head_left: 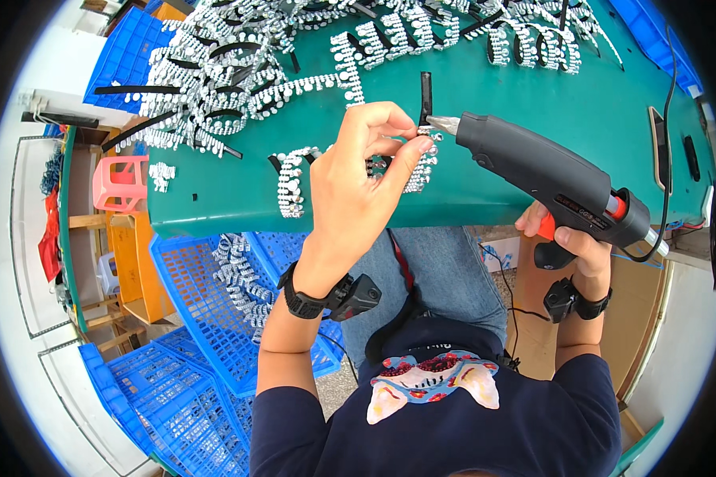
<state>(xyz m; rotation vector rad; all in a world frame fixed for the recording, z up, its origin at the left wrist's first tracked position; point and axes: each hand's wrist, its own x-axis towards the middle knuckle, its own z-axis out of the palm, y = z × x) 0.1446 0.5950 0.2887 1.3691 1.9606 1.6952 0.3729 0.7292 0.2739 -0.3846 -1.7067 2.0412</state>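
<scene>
A short curled strip of white and silver beaded trim (422, 176) on a black band is pinched between the thumb and fingers of my left hand (358, 163), above the near part of the green table (223, 191). The band's straight black end (426, 91) points away from me. My right hand (581, 245) grips a black hot glue gun (537, 159) with a red trigger. Its metal nozzle is at the band beside my left fingertips; whether they touch I cannot tell. Left of my left hand lies another curled beaded piece (291, 191).
Many beaded trim strips (215, 75) are heaped at the back left, with several curled ones (533, 48) along the back. Blue baskets (203, 278) stand below the table's left edge, one holding trim. A black cord (671, 95) runs down the right side. A pink stool (119, 183) stands left.
</scene>
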